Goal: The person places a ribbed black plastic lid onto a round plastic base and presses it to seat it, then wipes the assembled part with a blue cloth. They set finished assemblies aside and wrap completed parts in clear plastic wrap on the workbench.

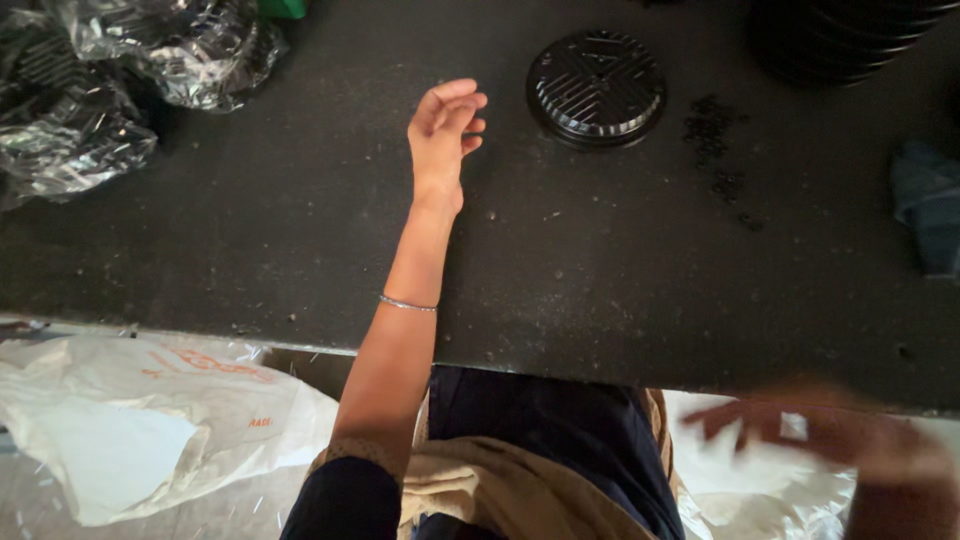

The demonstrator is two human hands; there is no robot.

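Note:
My left hand point(443, 130) is stretched out over the dark table point(300, 250), fingers loosely curled and apart, holding nothing. A thin bangle sits on that forearm. A round black ribbed plastic cover point(597, 87) lies flat just to the right of the left hand, not touched. My right hand point(800, 428) is low at the bottom right, below the table's front edge, blurred by motion, fingers spread and empty. A scatter of small black parts point(718, 150) lies to the right of the cover.
Crumpled clear plastic bags point(110, 80) are heaped at the table's far left. A stack of black round parts point(850, 35) stands at the top right, a dark cloth point(930, 200) at the right edge. White sacks point(130, 420) lie on the floor below.

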